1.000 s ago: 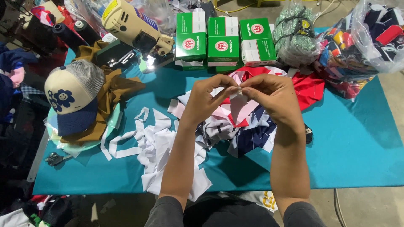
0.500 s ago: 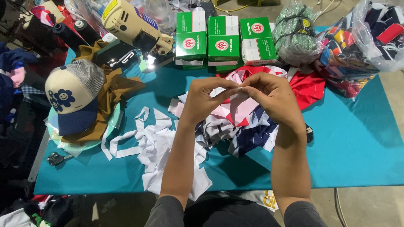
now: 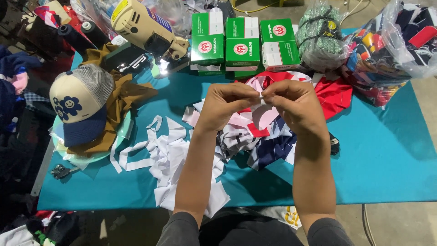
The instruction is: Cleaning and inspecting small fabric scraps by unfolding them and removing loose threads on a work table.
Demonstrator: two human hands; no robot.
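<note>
Over the middle of your teal surface [image 3: 387,155], green boxes [image 3: 241,43] lining its far edge, your left hand [image 3: 225,107] and right hand [image 3: 293,105] each pinch what looks like a small white scrap [image 3: 261,95] between fingertips.

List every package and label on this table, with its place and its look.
Three green boxes: far edge, side by side, rectangular, green and white with red round emblems.
Clear bag: far right corner, full of coloured cloth.
Yellow sticker: on the cream machine, far left.
</note>
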